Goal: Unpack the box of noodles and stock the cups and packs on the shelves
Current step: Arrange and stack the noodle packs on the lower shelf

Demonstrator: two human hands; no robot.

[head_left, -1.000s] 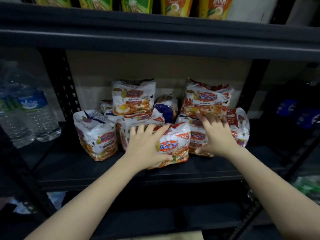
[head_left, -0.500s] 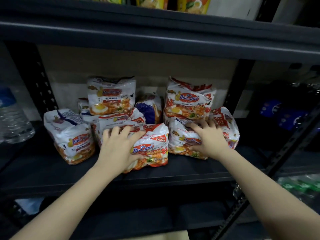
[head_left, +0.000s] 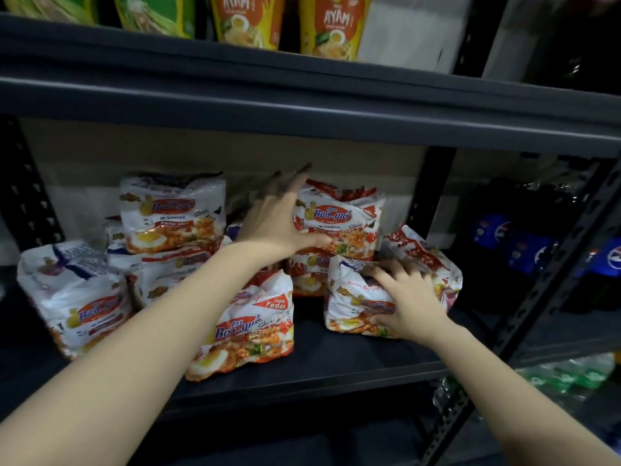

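Reaching deep into the dark metal shelf [head_left: 336, 351], the left hand [head_left: 280, 220] lies against the left edge of an upright white-and-red plastic noodle pack [head_left: 339, 220] that stands on top of other packs at the back right. Its thumb crosses the lower front of that pack and its fingers [head_left: 295, 183] stretch upward behind it, spread and blurred, so how firmly they grip cannot be told. The right hand [head_left: 408, 307] rests on a crumpled white noodle pack with orange print [head_left: 356, 307] at the front right of the shelf; its fingers are spread and bent over the pack's top and its thumb lies along the lower front edge. Just behind this pack a red-and-white pack [head_left: 423, 250] leans against it.

At the front centre stands another white-and-red noodle pack marked "Pedas" [head_left: 248, 327], partly crossed by the left forearm. Farther left, a white pack with a fried-egg picture [head_left: 173, 213] sits upright on a stack, and a white pack with blue markings [head_left: 70, 294] stands at the left end of the shelf.

On the shelf board above [head_left: 302, 95] stand yellow pouches marked "AYAM" [head_left: 248, 18] and green pouches [head_left: 154, 11]. To the right, beyond the perforated black upright [head_left: 551, 264], dark bottles with blue labels [head_left: 524, 247] fill a neighbouring shelf.
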